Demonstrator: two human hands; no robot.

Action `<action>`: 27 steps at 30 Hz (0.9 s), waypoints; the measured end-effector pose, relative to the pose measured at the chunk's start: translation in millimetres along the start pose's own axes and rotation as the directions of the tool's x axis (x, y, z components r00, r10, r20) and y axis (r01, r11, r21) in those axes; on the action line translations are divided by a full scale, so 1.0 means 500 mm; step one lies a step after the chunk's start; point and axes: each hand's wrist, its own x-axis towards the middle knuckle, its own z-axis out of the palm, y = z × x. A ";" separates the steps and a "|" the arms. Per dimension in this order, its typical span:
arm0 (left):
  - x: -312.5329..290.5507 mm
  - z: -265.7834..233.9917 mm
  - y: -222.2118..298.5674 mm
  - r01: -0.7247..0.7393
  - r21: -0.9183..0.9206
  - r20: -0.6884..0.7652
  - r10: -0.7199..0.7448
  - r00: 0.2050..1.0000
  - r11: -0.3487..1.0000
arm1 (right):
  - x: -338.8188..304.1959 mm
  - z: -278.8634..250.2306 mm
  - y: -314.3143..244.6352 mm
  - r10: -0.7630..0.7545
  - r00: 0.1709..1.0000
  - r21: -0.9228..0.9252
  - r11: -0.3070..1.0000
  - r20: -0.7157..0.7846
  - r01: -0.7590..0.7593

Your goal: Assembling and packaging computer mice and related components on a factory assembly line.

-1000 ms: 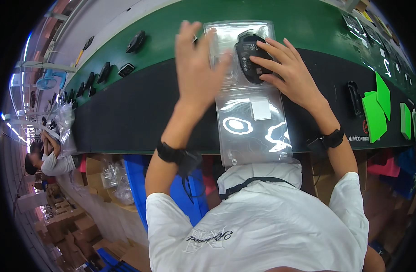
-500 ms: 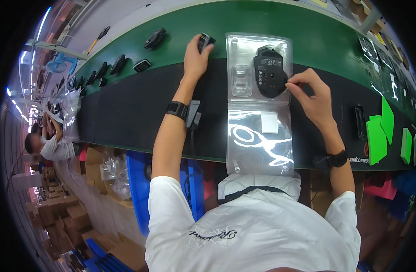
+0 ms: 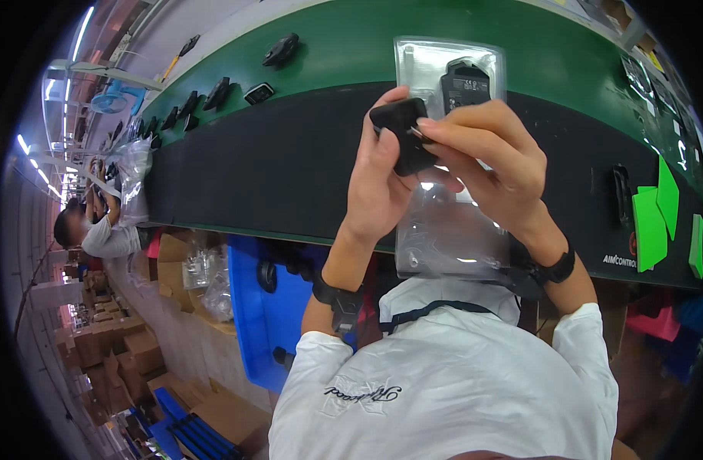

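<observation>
Fingers of my left hand point(image 3: 373, 184) clasp a black device point(image 3: 397, 119), long axis slanting away leftward; my right hand point(image 3: 499, 153) touches its right side, holding what I cannot tell; beyond, nearer that hand, lies a black mouse point(image 3: 465, 84).

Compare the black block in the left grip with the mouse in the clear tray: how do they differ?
Place: the block is held up in the left grip; the mouse lies in the tray.
Surface: the block's visible face is mostly plain; the mouse's shows pale markings.
Outline: the block looks like a rounded rectangle; the mouse's far end is narrower and stepped.
Shared: both are dark, and the right grip partly hides each.
</observation>
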 end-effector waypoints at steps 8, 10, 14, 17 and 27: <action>-0.031 0.000 -0.006 -0.023 0.050 0.014 0.023 1.000 0.998 | -0.013 0.011 -0.009 0.028 1.000 -0.072 0.997 -0.008 -0.028; -0.033 0.001 -0.009 -0.016 0.021 0.073 0.014 0.997 1.000 | -0.015 0.010 -0.007 -0.005 1.000 -0.090 0.996 -0.015 0.003; -0.036 0.006 -0.010 -0.001 0.072 -0.008 0.001 1.000 0.997 | -0.016 0.008 -0.006 -0.027 0.999 -0.130 0.991 -0.019 0.024; -0.040 0.005 -0.014 0.016 0.173 -0.041 -0.009 0.999 0.985 | -0.026 0.001 -0.008 -0.048 0.999 -0.204 0.978 -0.012 0.045; -0.038 0.014 -0.031 0.003 0.190 0.005 -0.004 1.000 0.982 | -0.031 -0.008 -0.020 -0.002 0.999 -0.227 0.974 -0.043 -0.008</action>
